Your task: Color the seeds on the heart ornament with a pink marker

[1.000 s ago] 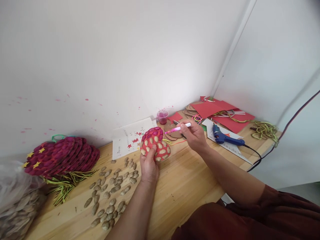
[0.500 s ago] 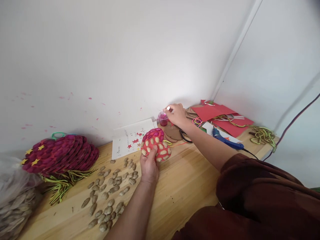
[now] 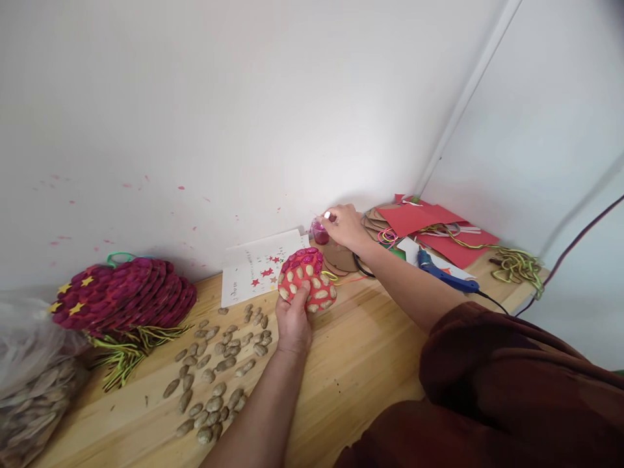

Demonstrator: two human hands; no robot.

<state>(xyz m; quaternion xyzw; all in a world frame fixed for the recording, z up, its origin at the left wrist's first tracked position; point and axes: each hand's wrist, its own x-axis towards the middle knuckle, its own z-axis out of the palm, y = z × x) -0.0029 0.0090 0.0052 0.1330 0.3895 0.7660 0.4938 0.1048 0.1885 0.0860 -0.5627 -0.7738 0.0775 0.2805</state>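
Observation:
My left hand [image 3: 294,320] grips a red round craft piece [image 3: 312,286] covered with peanuts in their shells, thumb on its face. Along its upper edge the peanuts are painted shiny magenta; the lower ones are bare tan. My right hand [image 3: 345,227] is closed on a paintbrush [image 3: 327,214], of which only the white end shows above the fingers. Its tip is hidden at a small clear cup of magenta paint [image 3: 320,233] by the wall. Loose peanuts [image 3: 214,403] lie on the wooden table [image 3: 370,370] left of my left forearm.
At left are a stack of finished magenta peanut pieces [image 3: 131,292] with yellow stars and tassels, and a plastic bag of peanuts [image 3: 39,396]. A paper sheet with stars [image 3: 244,266] lies behind. Rightward are red sheets [image 3: 419,218], a blue glue gun [image 3: 448,278] and tangled cord [image 3: 519,266].
Both hands keep their holds, and the right stays at the paint cup with a slight shift. The whole view has moved slightly.

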